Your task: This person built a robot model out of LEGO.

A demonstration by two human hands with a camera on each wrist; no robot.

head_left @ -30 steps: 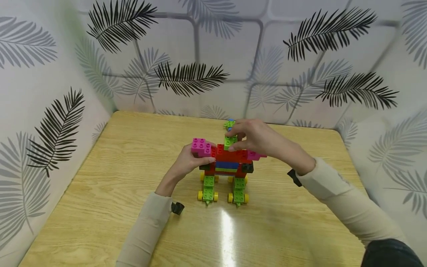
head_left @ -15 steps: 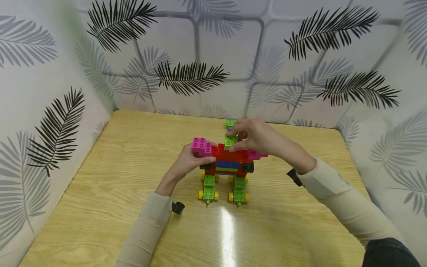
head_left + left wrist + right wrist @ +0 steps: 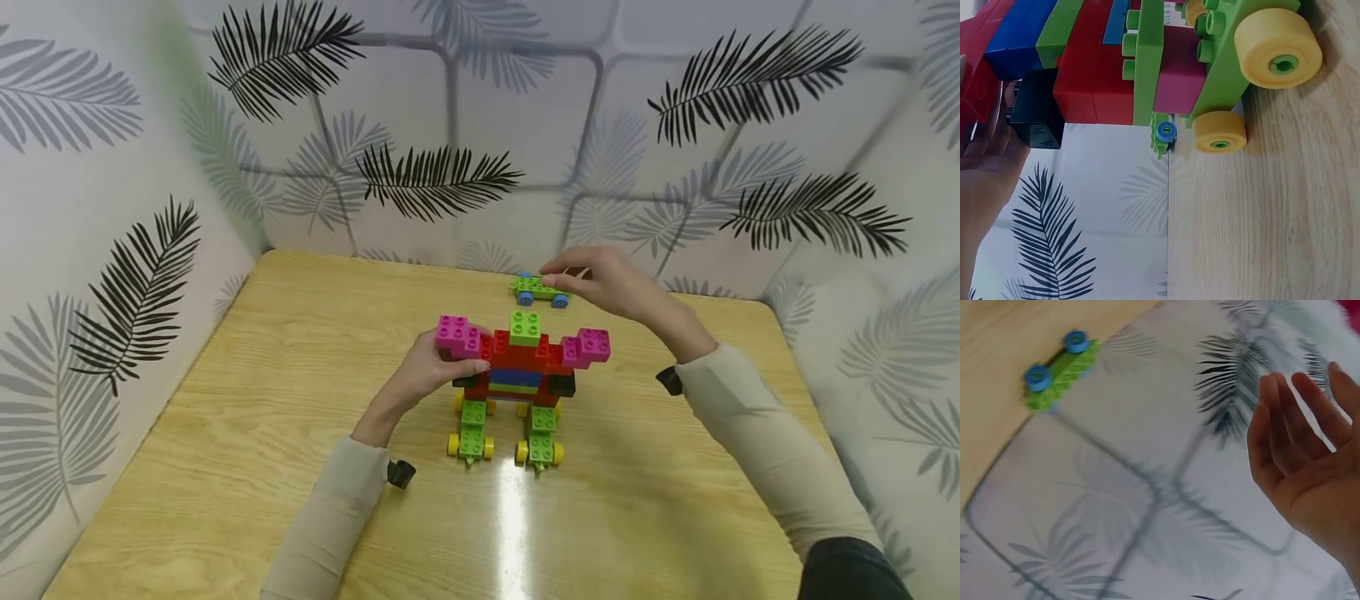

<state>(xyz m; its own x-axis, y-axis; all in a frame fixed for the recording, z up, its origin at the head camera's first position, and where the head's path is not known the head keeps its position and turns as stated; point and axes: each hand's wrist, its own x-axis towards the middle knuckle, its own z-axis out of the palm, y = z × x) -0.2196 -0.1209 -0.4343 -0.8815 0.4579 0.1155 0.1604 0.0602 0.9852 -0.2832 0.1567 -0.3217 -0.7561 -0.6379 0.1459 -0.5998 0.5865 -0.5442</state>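
A toy brick figure (image 3: 517, 358) stands upright on the table, with a red body, pink arm ends, a blue and green middle and green wheeled feet. On top sits a lime green brick (image 3: 525, 328). My left hand (image 3: 426, 369) grips the figure by its left arm, thumb at the front; its other fingers are mostly hidden behind the bricks. Behind the figure is a green wheeled base (image 3: 534, 288) with blue wheels. My right hand (image 3: 603, 282) overlaps its right end in the head view; in the right wrist view the fingers are loosely bent, apart from the base, holding nothing.
The wooden table (image 3: 300, 333) meets a leaf-patterned backdrop (image 3: 510, 117) just behind the wheeled base. The figure's yellow wheels (image 3: 1279, 49) rest on the tabletop.
My right hand has let go of the lime green brick, which stays on top of the figure, and has moved up and right. The wheeled base is now more exposed. My left hand keeps its grip.
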